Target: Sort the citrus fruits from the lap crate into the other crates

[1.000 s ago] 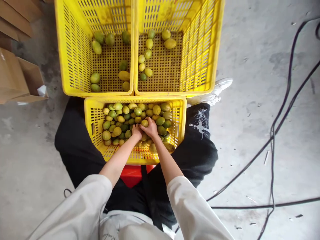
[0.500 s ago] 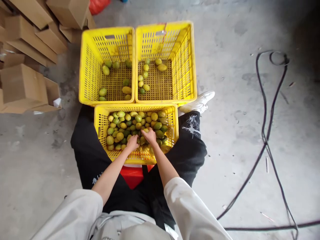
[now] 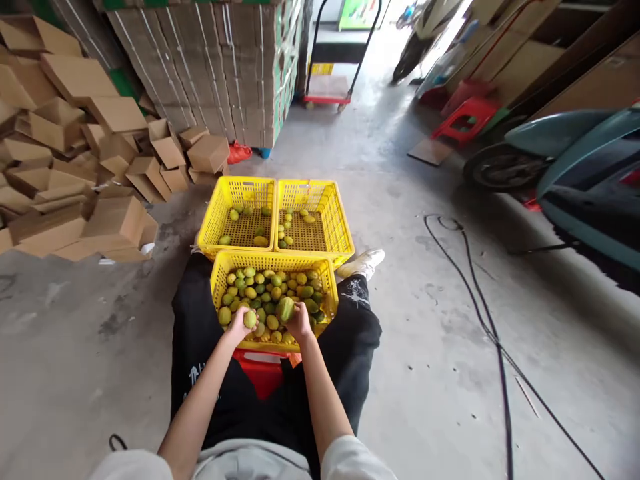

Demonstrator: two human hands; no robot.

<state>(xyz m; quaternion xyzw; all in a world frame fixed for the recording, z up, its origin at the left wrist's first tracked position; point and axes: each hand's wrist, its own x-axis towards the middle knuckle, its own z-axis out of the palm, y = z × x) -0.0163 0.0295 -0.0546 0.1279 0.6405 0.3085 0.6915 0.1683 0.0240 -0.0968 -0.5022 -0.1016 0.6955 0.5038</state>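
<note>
Above the near yellow crate [image 3: 326, 267], my left hand [image 3: 241, 327] holds a small yellow-green fruit [image 3: 250, 319]. My right hand [image 3: 300, 321] grips a larger green fruit [image 3: 285, 310] at its right side. Many green and yellow fruits [image 3: 250, 292] fill the near crate below both hands. Two more yellow crates stand side by side just beyond it, the left one [image 3: 213, 213] and the right one [image 3: 343, 223], each with several fruits on its bottom.
Cardboard boxes [image 3: 113, 227] lie piled at the left, before a tall stack of cartons [image 3: 200, 73]. A black cable [image 3: 480, 300] runs over the floor at the right, near a scooter [image 3: 590, 173]. A hand cart [image 3: 327, 87] and a red stool [image 3: 467, 119] stand farther back.
The view has tilted up and shows more of the room. Both hands have risen from among the fruits, each now with one fruit clearly in it.
</note>
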